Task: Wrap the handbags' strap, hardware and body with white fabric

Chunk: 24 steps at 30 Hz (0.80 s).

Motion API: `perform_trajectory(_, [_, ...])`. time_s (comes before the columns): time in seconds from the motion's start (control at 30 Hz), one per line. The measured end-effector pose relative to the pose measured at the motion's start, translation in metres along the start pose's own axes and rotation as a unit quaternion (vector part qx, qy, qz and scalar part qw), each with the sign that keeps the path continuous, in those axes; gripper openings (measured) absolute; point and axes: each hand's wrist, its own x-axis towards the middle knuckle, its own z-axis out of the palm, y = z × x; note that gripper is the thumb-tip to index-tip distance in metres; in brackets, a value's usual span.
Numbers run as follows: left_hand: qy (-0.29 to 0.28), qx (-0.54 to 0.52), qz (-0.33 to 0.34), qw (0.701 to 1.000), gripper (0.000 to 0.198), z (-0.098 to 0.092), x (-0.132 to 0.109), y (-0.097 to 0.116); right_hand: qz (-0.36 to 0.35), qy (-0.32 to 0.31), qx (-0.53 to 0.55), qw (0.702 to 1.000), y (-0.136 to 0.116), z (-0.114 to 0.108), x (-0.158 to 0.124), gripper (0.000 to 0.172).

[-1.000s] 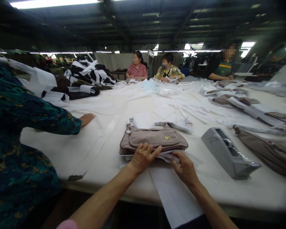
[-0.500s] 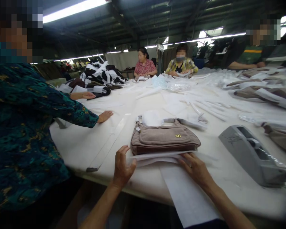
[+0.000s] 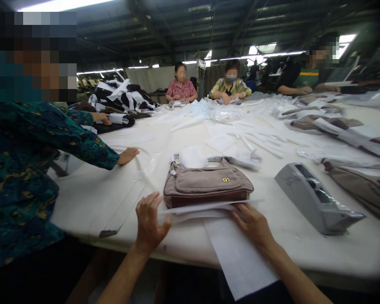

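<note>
A taupe handbag (image 3: 207, 185) with a small gold clasp lies flat on the white table (image 3: 91, 198) in front of me. Thin white sheets of paper (image 3: 202, 209) stick out from under its near edge. My left hand (image 3: 149, 223) pinches the left end of those sheets, thumb on top. My right hand (image 3: 252, 223) grips their right end, fingers curled. A long white paper strip (image 3: 239, 257) runs from under the bag over the table edge toward me.
A grey tape dispenser (image 3: 315, 199) stands right of the bag. More taupe bags (image 3: 364, 190) and white strips lie at the right. A person in a teal patterned sleeve (image 3: 34, 160) leans in from the left, hand flat on the table. Other people sit at the far side.
My left hand came off the top of the bag and moved left to the paper's end. Both hands now hold the sheets lifted slightly at the bag's near edge.
</note>
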Motion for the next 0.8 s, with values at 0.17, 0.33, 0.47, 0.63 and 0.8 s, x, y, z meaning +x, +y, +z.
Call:
perform_trajectory(0.17, [-0.086,0.042,0.178,0.979,0.031,0.034,0.012,0.058,-0.005,0.002,0.003,1.000,-0.003,-0.001,0.003,0.023])
perform_trajectory(0.33, [-0.044,0.054,0.213,0.975,0.009,0.067,0.018,0.061,-0.004,0.011,0.017,1.000,-0.004,-0.007,0.005,0.021])
perform_trajectory(0.47, [-0.075,0.019,0.210,0.975,0.013,0.067,0.026,0.055,0.010,0.148,0.033,0.988,-0.015,-0.018,-0.009,0.022])
perform_trajectory(0.63, [-0.127,-0.003,0.199,0.972,0.007,0.065,0.043,0.055,0.211,-0.054,0.329,0.919,-0.043,-0.035,-0.026,0.018])
perform_trajectory(0.8, [-0.234,-0.030,0.158,0.959,0.035,0.061,0.067,0.058,0.471,-0.119,0.695,0.530,-0.063,-0.016,0.001,0.022])
